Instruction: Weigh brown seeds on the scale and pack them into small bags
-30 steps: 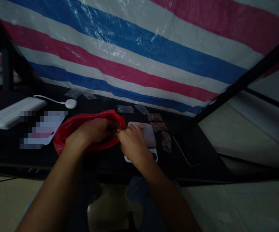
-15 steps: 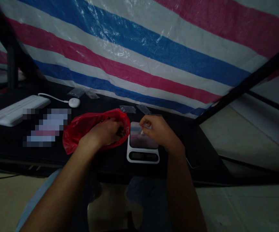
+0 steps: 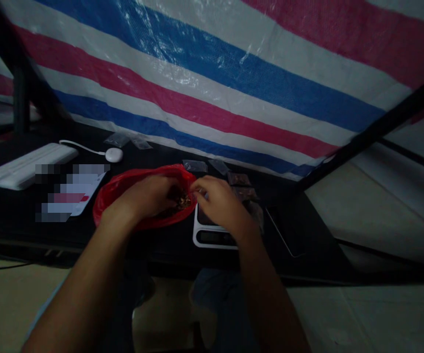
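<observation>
A red plastic bag (image 3: pixel 114 184) lies opened wide on the black table, with small brown and tan bits (image 3: pixel 184 200) inside. My left hand (image 3: pixel 151 196) reaches into it, fingers curled down at the bits; what they grip is hidden. My right hand (image 3: pixel 215 198) is at the bag's right rim, thumb and forefinger pinched together; what sits between them is too small and dark to make out. Beneath that hand is a white digital scale (image 3: pixel 199 240), its plate partly covered. Beyond the scale's right side lie small clear packets (image 3: pixel 239 179) with brown contents.
Flat clear bags (image 3: pixel 195 166) lie behind the red bag. On the left are a white power strip-like block (image 3: pixel 31 166), a round white piece (image 3: pixel 113 155) on a cable and a pixelated phone-like slab (image 3: pixel 87 196). A dark phone (image 3: pixel 285 230) lies at right. Striped sheeting (image 3: pixel 204 98) rises behind.
My right hand has moved left from above the scale plate to the red bag's rim. My left hand has shifted slightly left inside the bag. The brown packets and dark phone are more exposed.
</observation>
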A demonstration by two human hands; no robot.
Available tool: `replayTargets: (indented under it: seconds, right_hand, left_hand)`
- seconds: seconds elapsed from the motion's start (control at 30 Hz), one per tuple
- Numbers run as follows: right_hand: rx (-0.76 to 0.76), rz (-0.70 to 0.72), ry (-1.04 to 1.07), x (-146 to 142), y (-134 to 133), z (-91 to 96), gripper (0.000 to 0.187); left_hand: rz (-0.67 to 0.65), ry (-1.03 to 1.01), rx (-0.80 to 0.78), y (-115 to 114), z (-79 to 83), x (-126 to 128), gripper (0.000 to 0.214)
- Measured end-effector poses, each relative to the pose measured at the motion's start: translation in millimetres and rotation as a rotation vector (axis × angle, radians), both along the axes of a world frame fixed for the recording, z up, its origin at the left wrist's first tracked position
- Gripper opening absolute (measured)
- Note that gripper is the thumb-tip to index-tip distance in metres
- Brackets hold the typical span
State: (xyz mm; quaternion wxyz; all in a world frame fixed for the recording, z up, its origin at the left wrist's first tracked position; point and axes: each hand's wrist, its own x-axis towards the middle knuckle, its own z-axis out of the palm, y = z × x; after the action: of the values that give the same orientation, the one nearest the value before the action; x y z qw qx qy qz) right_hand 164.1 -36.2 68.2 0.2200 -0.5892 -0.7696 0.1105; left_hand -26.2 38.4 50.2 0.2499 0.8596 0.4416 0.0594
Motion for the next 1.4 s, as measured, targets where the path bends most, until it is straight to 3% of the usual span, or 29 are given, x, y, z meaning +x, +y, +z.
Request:
replayTargets:
  seconds: [0.13, 0.3, 0.53, 0.83, 1.13, 1.4]
  right_hand:
    - [-0.074, 0.107, -0.124, -33.8, 7.2, -18.2, 0.019]
    - [-0.113, 0.063, -0.236, -46.0, 15.5, -34.3, 0.027]
    - [-0.121, 0.08, -0.209, -40.3, 22.3, -32.4, 0.015]
    - [-0.121, 0.073, -0.144, -32.6, 21.4, -25.0, 0.017]
    - [-0.027, 0.048, 0.081, -3.9, 13.0, -0.9, 0.016]
    - [0.05, -0.195, 0.129, 51.7, -1.7, 13.4, 0.017]
  left_hand:
    - [-0.003, 0.081, -0.072, 3.2, -0.3, -12.0, 0.042]
    - [-0.025, 0.114, -0.091, 2.1, 3.8, -12.3, 0.034]
    - [-0.031, 0.113, -0.08, 4.7, 4.3, -9.5, 0.029]
    - [-0.061, 0.055, 0.001, 11.3, 0.0, -11.6, 0.028]
    - [-0.134, 0.019, 0.032, 9.6, 5.9, -12.9, 0.031]
    - [-0.11, 0.033, 0.011, 11.8, 3.4, -10.4, 0.03]
